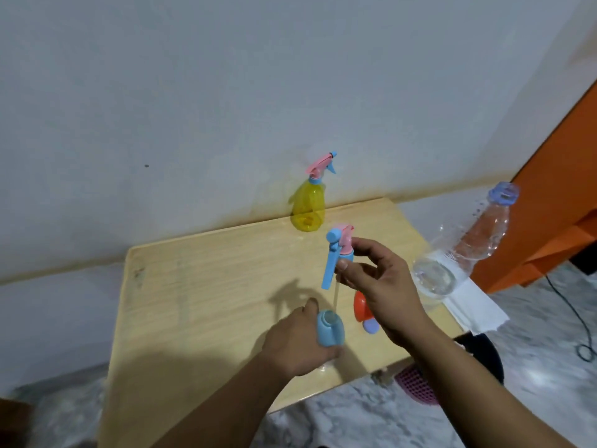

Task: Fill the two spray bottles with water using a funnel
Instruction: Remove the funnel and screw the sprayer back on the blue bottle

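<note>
While left hand (298, 344) grips blue bottle (330, 331), right hand (378, 286) pinches sprayer head (339, 253) above, near table (200, 286) front edge.

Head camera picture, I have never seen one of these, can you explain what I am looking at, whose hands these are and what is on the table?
There is no machine here. A person wears one wide camera on the head, so you look down along their own two arms.

The left hand holds a small blue spray bottle upright on the wooden table; its neck is open. The right hand pinches that bottle's pink and blue spray head, lifted above it, with its thin tube hanging down toward the neck.

At the back of the table stands a yellow spray bottle, its head on. By the right edge stands a clear water bottle. Behind the right hand lies an orange thing, probably the funnel, partly hidden.
</note>
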